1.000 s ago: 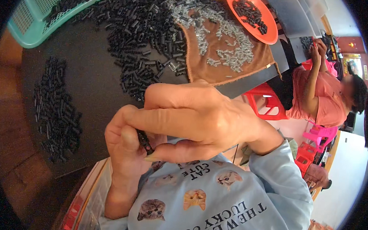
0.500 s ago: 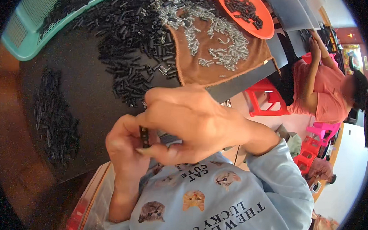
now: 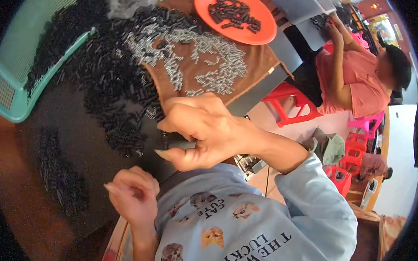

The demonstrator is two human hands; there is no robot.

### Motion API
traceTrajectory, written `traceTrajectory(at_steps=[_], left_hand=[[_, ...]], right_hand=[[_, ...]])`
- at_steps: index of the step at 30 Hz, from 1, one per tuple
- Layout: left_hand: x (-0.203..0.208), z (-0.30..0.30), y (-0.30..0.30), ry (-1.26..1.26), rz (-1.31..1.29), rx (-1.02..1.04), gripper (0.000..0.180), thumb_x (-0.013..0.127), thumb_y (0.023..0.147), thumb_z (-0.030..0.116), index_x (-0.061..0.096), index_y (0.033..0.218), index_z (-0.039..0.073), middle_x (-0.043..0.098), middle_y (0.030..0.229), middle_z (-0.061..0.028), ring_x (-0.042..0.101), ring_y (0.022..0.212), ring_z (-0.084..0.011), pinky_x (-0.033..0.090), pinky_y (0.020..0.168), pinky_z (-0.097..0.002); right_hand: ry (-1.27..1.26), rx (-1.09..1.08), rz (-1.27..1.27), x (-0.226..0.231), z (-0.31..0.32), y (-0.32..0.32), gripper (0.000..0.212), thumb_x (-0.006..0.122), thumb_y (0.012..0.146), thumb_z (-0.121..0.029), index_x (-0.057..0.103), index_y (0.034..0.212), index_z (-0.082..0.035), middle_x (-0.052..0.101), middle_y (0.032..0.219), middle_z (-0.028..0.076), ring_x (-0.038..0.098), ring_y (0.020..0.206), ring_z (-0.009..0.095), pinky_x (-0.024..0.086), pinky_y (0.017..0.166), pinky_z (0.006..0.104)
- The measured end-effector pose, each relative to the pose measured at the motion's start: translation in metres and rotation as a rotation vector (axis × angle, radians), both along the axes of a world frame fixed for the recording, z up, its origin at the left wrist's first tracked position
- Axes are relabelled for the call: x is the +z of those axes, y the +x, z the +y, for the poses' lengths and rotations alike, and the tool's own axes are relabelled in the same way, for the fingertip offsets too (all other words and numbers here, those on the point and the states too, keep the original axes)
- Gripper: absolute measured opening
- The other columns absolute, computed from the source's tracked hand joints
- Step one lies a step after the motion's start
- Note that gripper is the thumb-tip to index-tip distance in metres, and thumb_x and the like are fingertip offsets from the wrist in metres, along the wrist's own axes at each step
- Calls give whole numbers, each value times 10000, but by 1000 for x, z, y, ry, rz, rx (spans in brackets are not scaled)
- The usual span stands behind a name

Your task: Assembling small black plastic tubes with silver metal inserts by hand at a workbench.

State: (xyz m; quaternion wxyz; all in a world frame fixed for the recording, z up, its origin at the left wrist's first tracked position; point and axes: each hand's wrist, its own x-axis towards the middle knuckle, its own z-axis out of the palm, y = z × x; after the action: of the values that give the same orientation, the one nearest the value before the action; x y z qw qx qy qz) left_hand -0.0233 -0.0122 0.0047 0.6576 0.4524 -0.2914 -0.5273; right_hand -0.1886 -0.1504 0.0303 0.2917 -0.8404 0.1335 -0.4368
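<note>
My right hand (image 3: pixel 204 135) is over the near edge of the dark table, thumb and forefinger bent toward each other. A small narrow black part (image 3: pixel 165 139) shows between their tips, apparently pinched end to end. Lower and to the left, my left hand (image 3: pixel 134 195) has its fingers curled in; whatever they may hold is hidden. Beyond my right hand lies a large heap of small black plastic parts (image 3: pixel 121 98). Beside it, many silvery coil springs (image 3: pixel 220 75) are spread over a brown cloth (image 3: pixel 166 93).
A separate pile of slim black pieces (image 3: pixel 60 175) lies at the left. A green perforated basket (image 3: pixel 19 106) tips toward the black heap. An orange plate (image 3: pixel 204 18) with black parts stands at the back. At the right, another person (image 3: pixel 353 81) sits near red stools (image 3: pixel 289 108).
My hands were together around a small black part; now they are apart, the left lower and nearer me. The view has shifted, so the table things appear farther left.
</note>
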Motion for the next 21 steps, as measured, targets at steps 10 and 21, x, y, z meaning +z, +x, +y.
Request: traceTrajectory(at_steps=[10, 21], left_hand=[[-2, -2, 0, -75, 29, -39, 588, 268, 1019, 547, 439, 701, 83, 374, 547, -26, 277, 408, -93, 224, 365, -239], [-8, 1, 3, -86, 58, -27, 647, 264, 1016, 551, 487, 726, 17, 427, 557, -64, 345, 436, -115, 290, 391, -241]], right_hand=[[-36, -528, 283, 18, -77, -69, 280, 736, 763, -228, 655, 886, 10, 572, 696, 115, 584, 608, 215, 470, 546, 360], [-94, -580, 572, 30, -131, -112, 302, 660, 862, -274, 639, 995, -3, 645, 803, 184, 646, 736, 321, 500, 670, 408]])
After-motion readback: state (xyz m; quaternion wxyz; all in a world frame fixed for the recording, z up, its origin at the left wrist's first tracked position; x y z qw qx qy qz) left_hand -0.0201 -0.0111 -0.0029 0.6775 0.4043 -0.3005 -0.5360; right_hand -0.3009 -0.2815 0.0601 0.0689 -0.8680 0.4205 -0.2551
